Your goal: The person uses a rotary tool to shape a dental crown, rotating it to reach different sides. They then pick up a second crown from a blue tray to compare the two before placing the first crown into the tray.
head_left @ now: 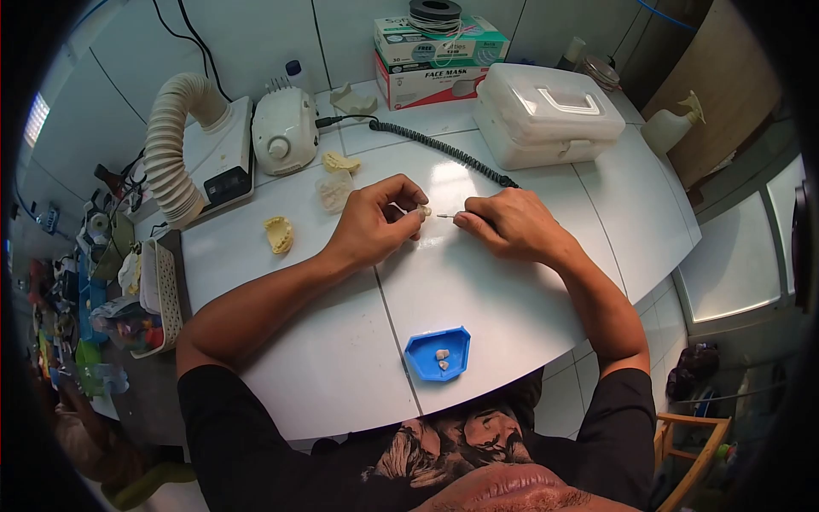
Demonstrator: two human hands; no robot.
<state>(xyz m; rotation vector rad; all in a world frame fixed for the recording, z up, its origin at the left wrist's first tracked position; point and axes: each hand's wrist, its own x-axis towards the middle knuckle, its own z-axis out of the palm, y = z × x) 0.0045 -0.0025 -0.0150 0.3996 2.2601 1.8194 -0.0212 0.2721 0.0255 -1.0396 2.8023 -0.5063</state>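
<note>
Clock directions run from where the hands meet. The left hand (pixel 380 224) pinches a small tooth-coloured dental piece (pixel 427 211) between thumb and fingertips, which cover part of it. The right hand (pixel 505 224) has its fingers clamped around a rotary handpiece (pixel 446 216); its body is hidden in the grip, only the slim metal nose showing. That tip points at nine o'clock, just beside the piece; whether they touch is hard to make out. A coiled cord (pixel 444 147) runs from behind the right hand to the handpiece control unit (pixel 285 136) at ten.

Yellowish dental casts lie at nine (pixel 278 235) and ten (pixel 341 162); a translucent container (pixel 334 191) at ten is partly hidden by the left hand. Shelf clutter at the far left is blurred and cut by the dark lens rim.

At twelve, the red-and-white box (pixel 429 83) reads "FACE MASK"; the green-and-white box (pixel 452 47) above seems to read "Softies", with "FREE" in a bubble, a wire spool (pixel 435 10) on top.

The white toolbox (pixel 550 119) bounds one to two o'clock. White tabletop (pixel 546 303) gives the forearms room toward the curved near edge, where a blue tray (pixel 415 352) holding small pieces (pixel 442 355) sits at six.
</note>
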